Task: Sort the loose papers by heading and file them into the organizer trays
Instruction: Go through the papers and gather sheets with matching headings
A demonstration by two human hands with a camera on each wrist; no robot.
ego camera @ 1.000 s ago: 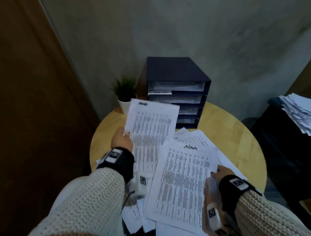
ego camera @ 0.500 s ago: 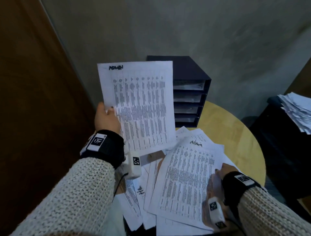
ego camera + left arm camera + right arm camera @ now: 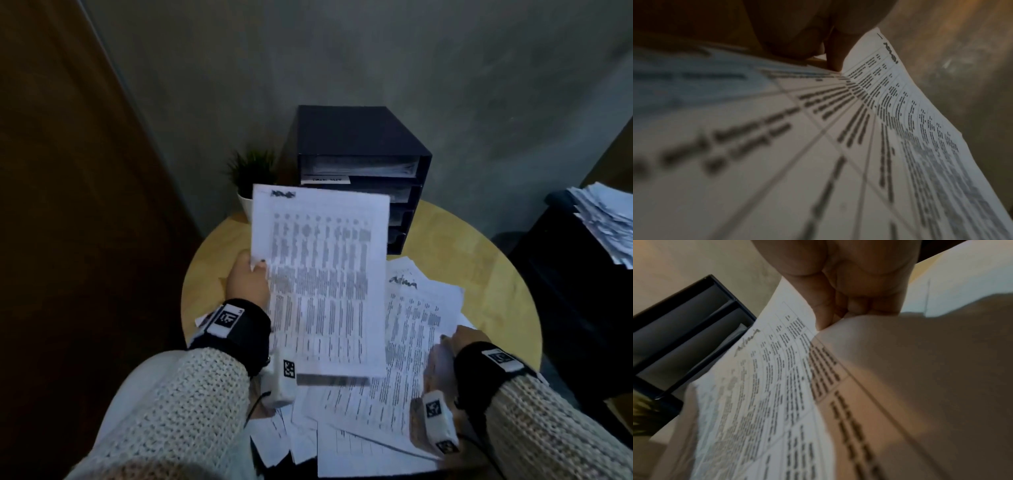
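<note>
- Our left hand [image 3: 247,287] pinches a printed sheet [image 3: 322,281] by its left edge, thumb on the face, and holds it tilted up over the worktop's [image 3: 479,260] middle. Its handwritten heading is blurred in the head view; in the left wrist view it seems to read "Admin".
- Our right hand [image 3: 460,342] grips the right edge of a second sheet [image 3: 416,335] atop the loose pile [image 3: 342,442] at the near edge. That one's heading looks the same.
- Step in hand, as we judge it: heading read, sheet lifted and aimed at the organizer [image 3: 359,154], not yet filed. Much of the pile remains, so sorting is far from done.
- The organizer stands at the far edge, its tray mouths facing us. Papers lie in the top tray; a label sits under it, unreadable. The lower trays are partly hidden behind the raised sheet.
- Next move, we reckon: match heading to tray label, level the sheet, and slide it in leading edge first. A one-sided pinch lets the far corner droop and catch on a tray lip.
- Room: bare worktop shows along the right edge and between pile and organizer. A small plant [image 3: 253,171] stands just left of the organizer; best to keep the sheet's left corner off it.
</note>
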